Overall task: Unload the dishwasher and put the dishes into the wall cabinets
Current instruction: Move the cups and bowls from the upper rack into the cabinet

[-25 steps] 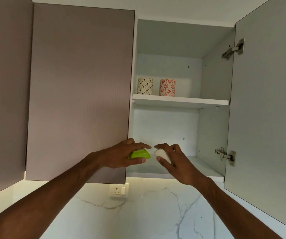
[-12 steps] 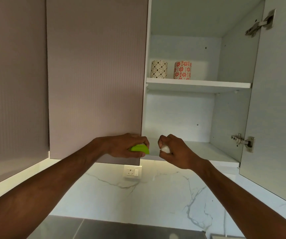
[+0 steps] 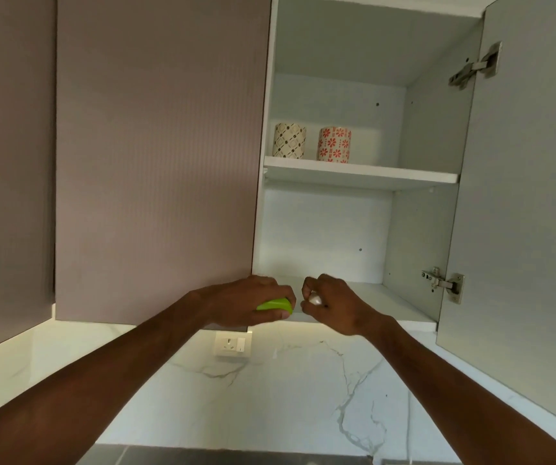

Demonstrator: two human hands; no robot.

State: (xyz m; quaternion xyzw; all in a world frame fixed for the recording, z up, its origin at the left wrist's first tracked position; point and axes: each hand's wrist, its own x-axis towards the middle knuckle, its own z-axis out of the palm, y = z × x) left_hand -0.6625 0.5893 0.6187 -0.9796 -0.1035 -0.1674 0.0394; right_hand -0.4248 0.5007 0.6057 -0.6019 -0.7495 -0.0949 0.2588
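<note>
My left hand point(image 3: 253, 305) is closed around a small lime-green dish point(image 3: 274, 304), mostly hidden by the fingers, at the front left edge of the open wall cabinet's bottom shelf point(image 3: 400, 308). My right hand point(image 3: 331, 303) grips a small white dish point(image 3: 315, 299), of which only a sliver shows, just right of the green one. On the upper shelf point(image 3: 387, 174) stand two patterned cups: a beige one with dark diamonds point(image 3: 289, 140) and a white one with red flowers point(image 3: 334, 144).
The cabinet door point(image 3: 521, 196) hangs open on the right with two metal hinges point(image 3: 444, 285). A closed brown cabinet door point(image 3: 155, 156) is on the left. A wall socket point(image 3: 232, 344) sits on the white marble backsplash point(image 3: 303, 391) below; a dark countertop edge shows at the bottom.
Both hands dropped slightly to the front edge of the bottom shelf and closed tighter, hiding more of the white dish. The view tilted down.
</note>
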